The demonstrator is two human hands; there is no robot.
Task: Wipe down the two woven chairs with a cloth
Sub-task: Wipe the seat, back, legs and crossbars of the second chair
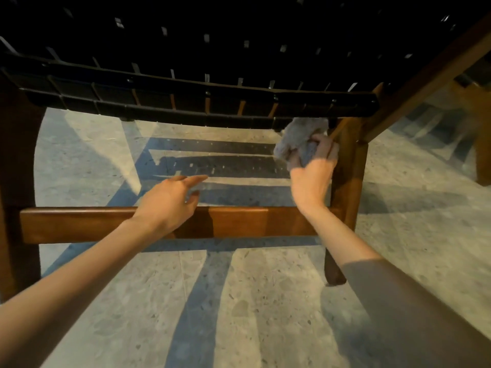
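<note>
A woven chair fills the upper view, seen from low down: black woven straps (186, 96) stretch over a brown wooden frame. A wooden crossbar (79, 224) runs between its legs. My right hand (313, 176) grips a bunched grey cloth (297, 139) and presses it against the seat's lower right corner, where the straps meet the right leg (348, 181). My left hand (170, 200) hovers over the crossbar, fingers spread and pointing right, holding nothing. A second chair's wooden leg (481, 144) shows at the far right edge.
The floor (239, 301) is pale speckled stone, crossed by dark striped shadows from the chair. The left chair leg (16, 181) stands dark at the left edge. A slanted wooden rail (425, 75) runs up to the top right.
</note>
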